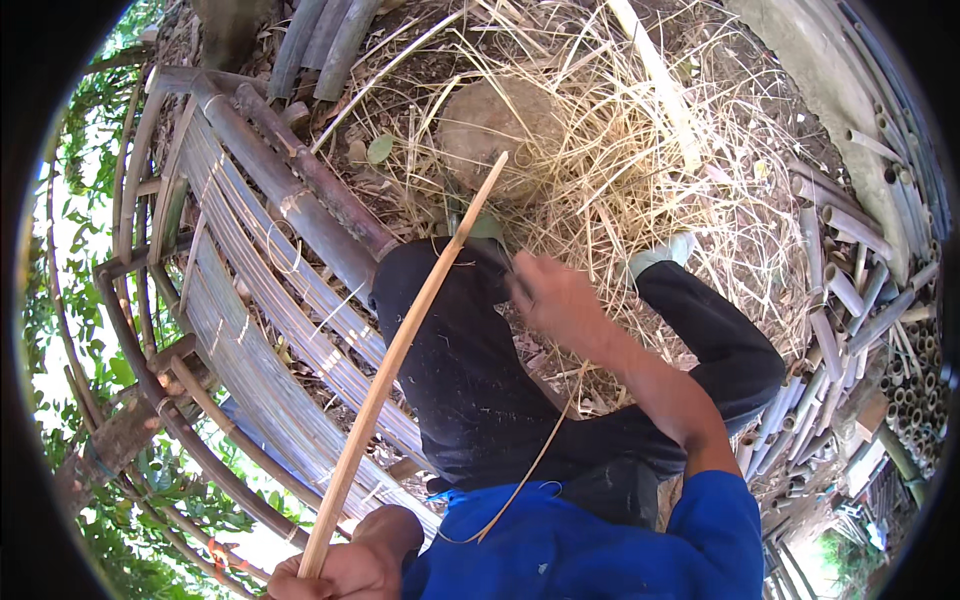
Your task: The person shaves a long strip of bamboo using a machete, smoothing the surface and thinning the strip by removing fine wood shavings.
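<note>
My left hand (345,568) is closed around the near end of a long pale bamboo strip (400,355). The strip runs up and away across my black-trousered knee (455,340) toward a round stump (495,125). My right hand (552,295) is blurred above the knee and grips a dark tool, apparently a knife (500,258), against the strip. A thin peeled sliver (525,470) curls down toward my blue shirt (590,545).
I sit on a bamboo slat bench (250,300) at the left. Dry bamboo shavings (620,150) cover the ground ahead. Cut bamboo tubes (850,300) are stacked at the right. Green foliage (70,200) lies beyond the bench.
</note>
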The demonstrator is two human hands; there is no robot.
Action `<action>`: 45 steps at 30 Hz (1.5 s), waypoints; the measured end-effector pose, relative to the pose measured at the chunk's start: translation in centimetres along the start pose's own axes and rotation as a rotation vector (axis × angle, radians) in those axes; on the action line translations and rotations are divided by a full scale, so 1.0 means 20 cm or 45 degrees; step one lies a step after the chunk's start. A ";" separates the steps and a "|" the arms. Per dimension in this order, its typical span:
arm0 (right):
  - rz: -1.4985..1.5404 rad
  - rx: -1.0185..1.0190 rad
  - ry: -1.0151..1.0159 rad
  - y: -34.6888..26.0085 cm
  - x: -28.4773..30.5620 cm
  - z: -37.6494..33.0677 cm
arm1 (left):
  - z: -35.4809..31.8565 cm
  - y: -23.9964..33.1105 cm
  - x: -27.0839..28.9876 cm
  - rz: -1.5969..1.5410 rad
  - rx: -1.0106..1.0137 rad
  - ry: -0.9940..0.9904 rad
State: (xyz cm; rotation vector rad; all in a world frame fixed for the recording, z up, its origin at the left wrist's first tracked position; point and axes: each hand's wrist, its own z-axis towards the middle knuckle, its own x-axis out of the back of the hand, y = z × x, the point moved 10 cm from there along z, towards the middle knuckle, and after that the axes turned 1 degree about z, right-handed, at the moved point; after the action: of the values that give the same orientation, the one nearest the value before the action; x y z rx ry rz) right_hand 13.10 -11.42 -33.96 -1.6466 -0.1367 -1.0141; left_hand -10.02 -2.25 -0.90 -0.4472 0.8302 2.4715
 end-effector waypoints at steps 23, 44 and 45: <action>-0.213 -0.527 -0.193 0.97 -0.13 0.01 | 0.13 -0.10 0.08 -0.097 0.228 0.106; 0.999 -0.583 0.105 -0.14 -0.09 0.17 | -0.03 -0.63 0.18 0.218 0.759 -0.352; 0.976 -0.559 0.186 -0.10 -0.06 0.16 | 0.02 -0.59 0.23 0.198 0.674 -0.310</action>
State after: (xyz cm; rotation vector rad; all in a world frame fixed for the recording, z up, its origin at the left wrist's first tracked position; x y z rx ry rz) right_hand 12.87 -7.40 -33.23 -1.7761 0.8101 -0.5761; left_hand -7.46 7.84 -8.33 0.1078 1.3918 2.2500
